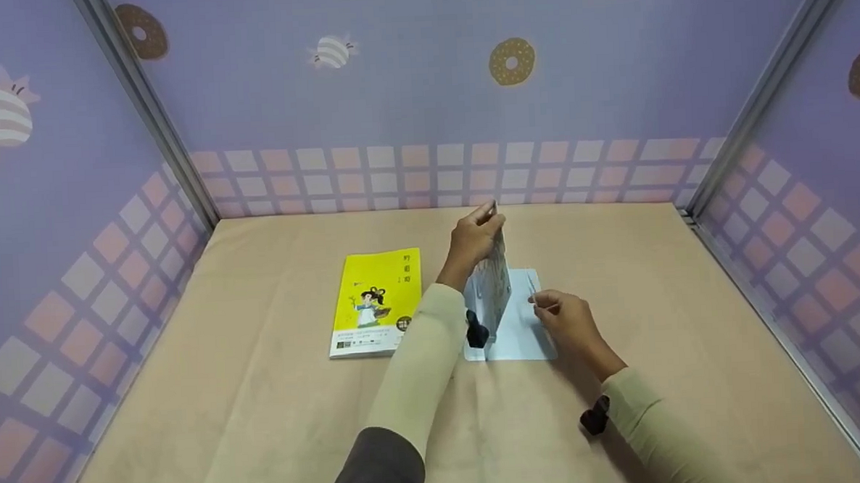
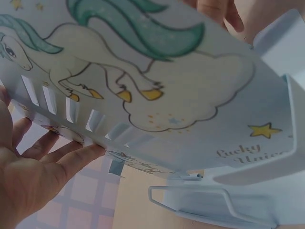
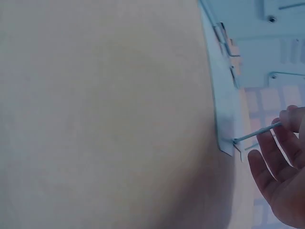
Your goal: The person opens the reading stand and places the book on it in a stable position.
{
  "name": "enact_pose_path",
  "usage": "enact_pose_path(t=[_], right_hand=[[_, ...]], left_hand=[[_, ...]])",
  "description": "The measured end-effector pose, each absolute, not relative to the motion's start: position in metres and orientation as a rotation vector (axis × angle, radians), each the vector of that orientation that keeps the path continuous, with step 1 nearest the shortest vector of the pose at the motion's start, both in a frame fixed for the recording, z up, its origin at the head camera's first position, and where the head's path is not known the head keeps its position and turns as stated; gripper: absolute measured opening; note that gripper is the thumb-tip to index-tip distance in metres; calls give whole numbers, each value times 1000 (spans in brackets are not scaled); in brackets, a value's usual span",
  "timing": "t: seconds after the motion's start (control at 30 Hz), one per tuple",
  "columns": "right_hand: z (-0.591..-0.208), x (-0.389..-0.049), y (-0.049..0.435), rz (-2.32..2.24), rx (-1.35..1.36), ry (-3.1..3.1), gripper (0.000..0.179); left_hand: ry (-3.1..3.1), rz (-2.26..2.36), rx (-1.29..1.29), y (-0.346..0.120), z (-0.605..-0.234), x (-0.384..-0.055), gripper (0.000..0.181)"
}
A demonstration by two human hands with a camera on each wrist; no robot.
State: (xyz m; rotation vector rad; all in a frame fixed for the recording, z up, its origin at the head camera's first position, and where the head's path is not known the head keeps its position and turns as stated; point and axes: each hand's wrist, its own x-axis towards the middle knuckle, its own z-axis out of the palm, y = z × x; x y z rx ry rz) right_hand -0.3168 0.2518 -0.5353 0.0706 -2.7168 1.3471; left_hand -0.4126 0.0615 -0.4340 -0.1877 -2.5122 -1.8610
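A light-blue book stand has its unicorn-printed panel (image 1: pixel 496 297) raised nearly upright from a flat base plate (image 1: pixel 525 342) on the table. My left hand (image 1: pixel 473 238) holds that panel at its top edge; in the left wrist view, fingertips (image 2: pixel 93 151) lie along the slotted edge. On the right side, my right hand (image 1: pixel 568 322) pinches a thin wire leg (image 3: pixel 259 131) between thumb and fingers, lifted at an angle from the plate. Another bent wire support (image 2: pixel 188 188) shows in the left wrist view. The left thumb is hidden there behind the panel.
A yellow book (image 1: pixel 381 291) with an illustrated cover lies left of the stand, partly covered by my left sleeve. A beige cloth (image 1: pixel 264 423) covers the table. Patterned purple panels (image 1: pixel 423 89) wall in the back and both sides.
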Motion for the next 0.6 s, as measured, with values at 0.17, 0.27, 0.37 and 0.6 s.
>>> enact_pose_path(t=[0.17,0.27,0.37,0.6], right_hand=[[-536,-318,247,1223,102,-2752,22],[-534,-318,248,1177,102,-2758,20],[-534,-318,249,1156,98,-2761,18],[-539,-317,247,1140,59,-2798,13]], left_hand=[[-2519,-1820,-210,66,-434,-412,53],[-2543,-1791,-221,71,-433,-413,53],[-2566,-1748,-240,76,-432,-413,53],[-2590,-1701,-276,89,-431,-410,53]])
